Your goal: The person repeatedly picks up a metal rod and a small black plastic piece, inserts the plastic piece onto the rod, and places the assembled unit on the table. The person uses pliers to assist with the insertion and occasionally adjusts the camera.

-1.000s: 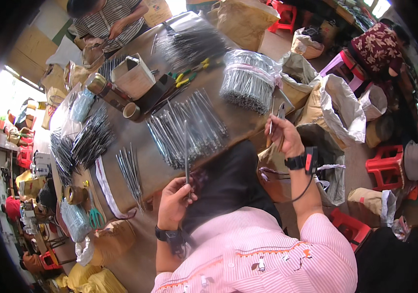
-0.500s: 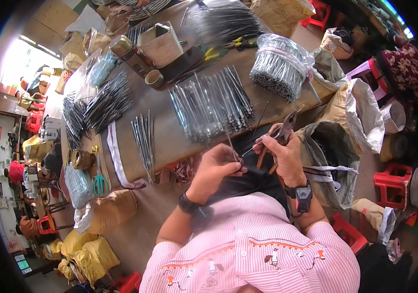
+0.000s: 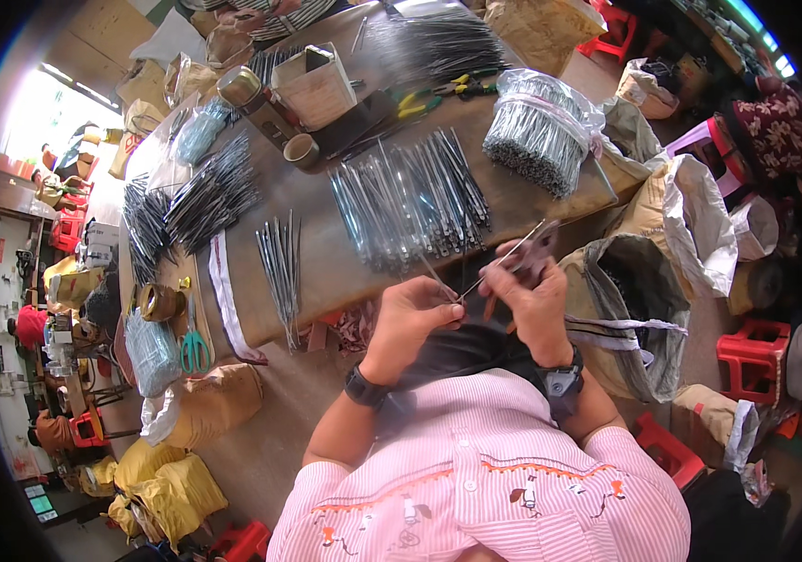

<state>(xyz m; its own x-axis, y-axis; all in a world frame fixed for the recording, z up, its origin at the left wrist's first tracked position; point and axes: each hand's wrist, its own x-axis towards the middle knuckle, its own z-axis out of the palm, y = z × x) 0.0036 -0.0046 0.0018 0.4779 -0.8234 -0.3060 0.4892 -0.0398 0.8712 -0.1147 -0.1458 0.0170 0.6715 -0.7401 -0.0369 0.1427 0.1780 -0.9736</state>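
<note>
- A worker in a pink striped shirt holds both forearms up from the lower edge, elbows bent, the left hand (image 3: 412, 314) and the right hand (image 3: 534, 298) brought close together above the lap, just short of the near edge of the bench (image 3: 326, 262).
- Each wrist carries a dark watch; the left hand sits palm-down with knuckles toward the bench, the right is turned slightly inward.
- The wooden bench runs up and away from the hands. Directly beyond them lies a fanned spread of metal rods (image 3: 410, 201); to the left of that spread sits a smaller loose bunch (image 3: 281, 262), and farther left darker heaps of rods (image 3: 185, 201).
- To the right of the spread stands an upright bundle of rods in clear plastic (image 3: 537, 131); beyond the spread are yellow-handled pliers (image 3: 434, 92), a cardboard box (image 3: 315, 84) and a roll of tape (image 3: 301, 150).
- Green-handled scissors (image 3: 195, 348) lie at the bench's left end; sacks, an open bag (image 3: 630, 309) and red plastic stools (image 3: 752, 348) crowd the floor to the right of the bench.
- The left fingers are pinched shut on the lower end of a thin metal rod (image 3: 504, 260), which slants up to the right across the hands.
- The right fingers are clenched around the handles of a dark hand tool (image 3: 530, 255) that meets the rod near its upper part.
</note>
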